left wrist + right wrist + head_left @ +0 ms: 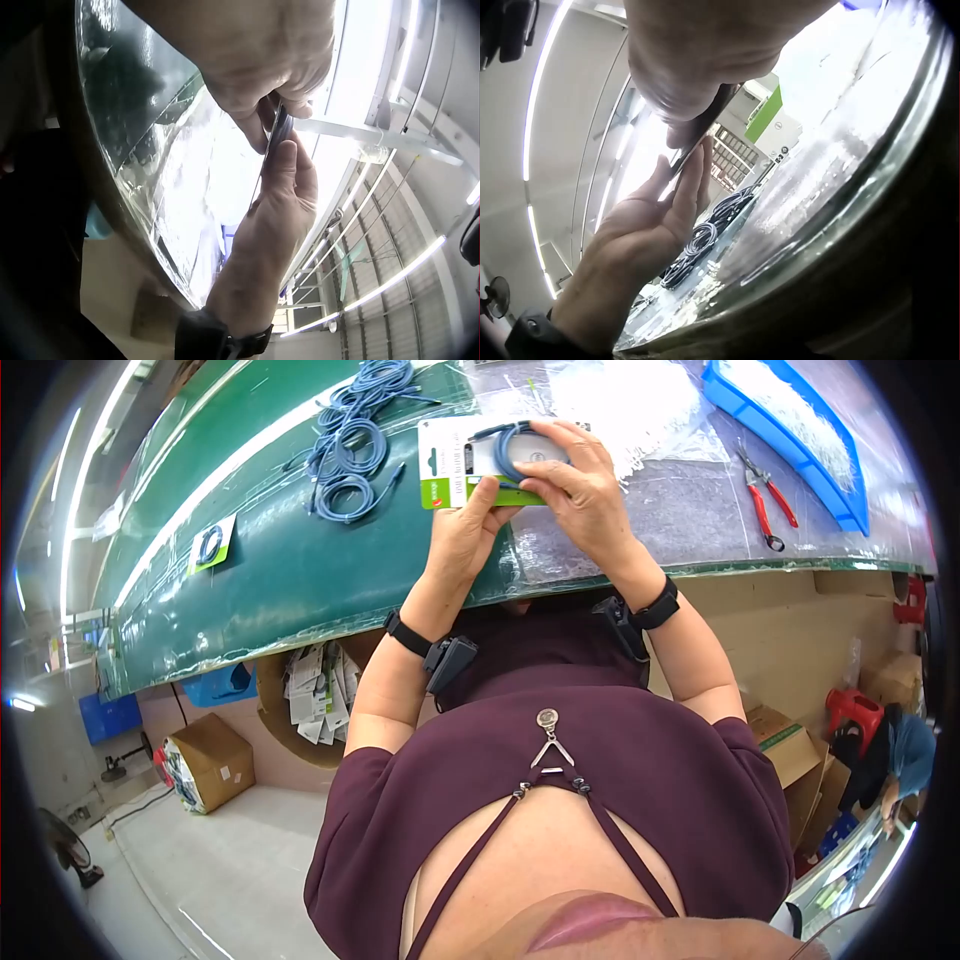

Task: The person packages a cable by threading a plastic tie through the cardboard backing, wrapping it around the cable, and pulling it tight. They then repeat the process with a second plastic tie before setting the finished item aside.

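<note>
While the left hand (462,538) pinches the near edge of the green-and-white packaging card (452,460) between thumb and fingers, the right hand (588,495) grips the coiled blue cable (508,452) against the card's face with bent fingers. Card and coil lie between both hands, above the tabletop (270,565); more blue cables (350,455) rest beyond the left hand, red-handled pliers (765,505) to the right hand's right.

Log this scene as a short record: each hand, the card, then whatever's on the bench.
Left hand: grips the printed card's lower edge
Right hand: holds a blue cable coil against the card
Card: white and green
Bench left: loose cable coils; smaller card
Bench right: red-handled pliers; blue tray
</note>
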Available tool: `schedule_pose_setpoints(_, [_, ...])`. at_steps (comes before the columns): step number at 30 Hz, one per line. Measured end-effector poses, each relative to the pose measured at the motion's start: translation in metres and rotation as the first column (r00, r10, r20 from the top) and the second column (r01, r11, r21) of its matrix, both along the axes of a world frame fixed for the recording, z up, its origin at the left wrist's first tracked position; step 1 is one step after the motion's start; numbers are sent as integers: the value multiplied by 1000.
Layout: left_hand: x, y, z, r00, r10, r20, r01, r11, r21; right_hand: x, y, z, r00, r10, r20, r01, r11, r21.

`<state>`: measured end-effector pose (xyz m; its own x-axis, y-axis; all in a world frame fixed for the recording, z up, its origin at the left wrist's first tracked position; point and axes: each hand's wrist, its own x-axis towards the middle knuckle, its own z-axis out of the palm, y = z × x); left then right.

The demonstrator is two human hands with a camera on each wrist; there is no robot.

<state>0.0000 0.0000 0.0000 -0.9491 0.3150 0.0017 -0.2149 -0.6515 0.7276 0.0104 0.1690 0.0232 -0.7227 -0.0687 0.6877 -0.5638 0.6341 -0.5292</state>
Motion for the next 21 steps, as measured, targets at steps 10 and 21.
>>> schedule_pose_setpoints(10, [3, -7, 18, 996, 76, -35, -80, 989, -128, 6, -4, 2, 993, -26, -116, 46, 985, 168])
schedule_pose_setpoints(21, [-39, -66, 13, 908, 418, -7, -418, 908, -4, -33, 93, 24, 981, -194, -17, 189, 967, -171])
